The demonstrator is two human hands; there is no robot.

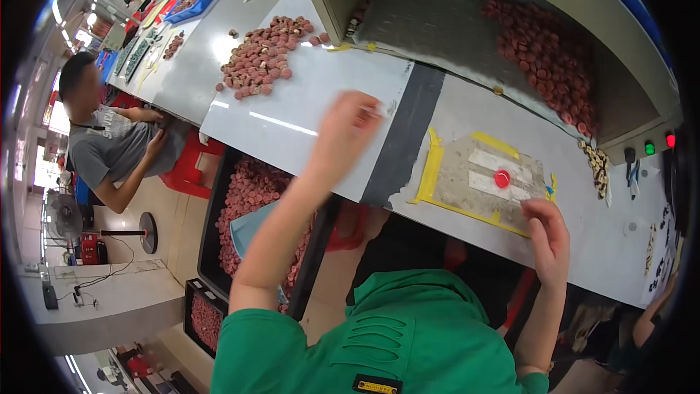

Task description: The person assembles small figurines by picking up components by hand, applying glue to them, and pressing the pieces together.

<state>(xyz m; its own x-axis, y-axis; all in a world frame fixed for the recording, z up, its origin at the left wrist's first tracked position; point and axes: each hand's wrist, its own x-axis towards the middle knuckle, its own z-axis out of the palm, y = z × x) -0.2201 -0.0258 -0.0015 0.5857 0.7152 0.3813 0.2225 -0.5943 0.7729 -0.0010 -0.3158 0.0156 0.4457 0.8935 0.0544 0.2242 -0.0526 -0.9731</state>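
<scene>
Gleaming worktop (pixel 292 102), beige floor (pixel 193 226)

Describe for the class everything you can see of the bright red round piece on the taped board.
The bright red round piece is small and button-like, with a paler curved mark on its upper face; it looks smooth, perhaps plastic. It sits on the worn grey board, where pale strips run, inside the broken border of yellow tape. The right hand is close by but apart from it. Its thickness is too small to judge.
</scene>
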